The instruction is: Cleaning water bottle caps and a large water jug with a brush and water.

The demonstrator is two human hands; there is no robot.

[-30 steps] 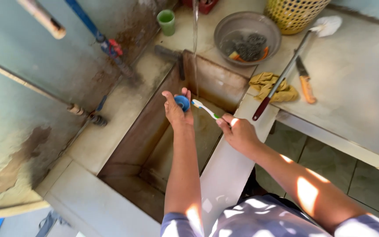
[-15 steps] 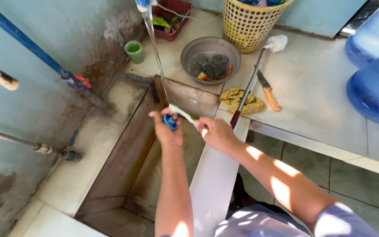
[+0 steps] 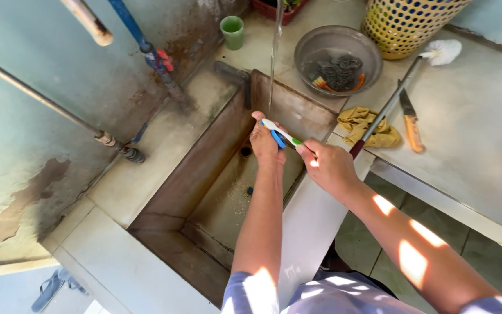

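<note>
Green cup [image 3: 232,30] by the stained wall. Metal bowl [image 3: 338,58] holds scouring pads; yellow basket [image 3: 408,23] behind it. Yellow rag [image 3: 367,125], orange-handled knife [image 3: 411,119] on counter.

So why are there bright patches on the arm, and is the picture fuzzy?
Head view: sunlight falls in patches on the right forearm and the shirt; the sink lies in even shade. The picture is sharp; the water stream streaks, and straight edges bend near the corners.

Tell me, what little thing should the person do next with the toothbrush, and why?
Probably bring the toothbrush head a bit further under the water stream. The right hand holds its handle, the left hand cups a small blue thing beside the bristles, and the thin stream falls right above them into the sink.
</note>
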